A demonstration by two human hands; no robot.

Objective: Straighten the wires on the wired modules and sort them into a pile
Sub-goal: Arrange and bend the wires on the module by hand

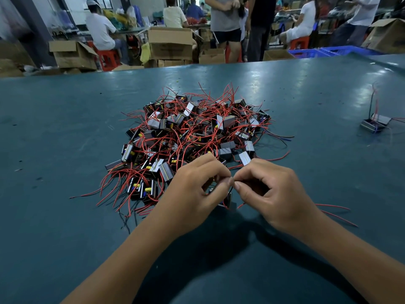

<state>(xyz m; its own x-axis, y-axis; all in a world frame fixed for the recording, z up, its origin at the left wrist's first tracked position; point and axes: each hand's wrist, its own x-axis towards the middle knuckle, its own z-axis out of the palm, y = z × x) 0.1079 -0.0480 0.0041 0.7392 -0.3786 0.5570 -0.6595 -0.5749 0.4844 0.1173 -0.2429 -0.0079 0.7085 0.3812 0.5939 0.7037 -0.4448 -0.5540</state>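
At the centre of the frame a tangled heap of wired modules lies on the dark green table: small dark blocks with silver sides, some with yellow and blue parts, and red and black leads sticking out all round. No writing on them can be read.

Just below the heap, the left hand and the right hand meet fingertip to fingertip. Both have their fingers curled, each pinching a thin wire between thumb and forefinger. Under the left hand's fingers hangs one module, partly hidden, touching or just above the table; which cannot be told.

At the right edge of the frame, well apart from the heap, stands a small group of sorted modules with leads pointing upward.

Along the upper part of the frame are cardboard boxes, red stools, blue crates and several people. The boxes show no legible print.
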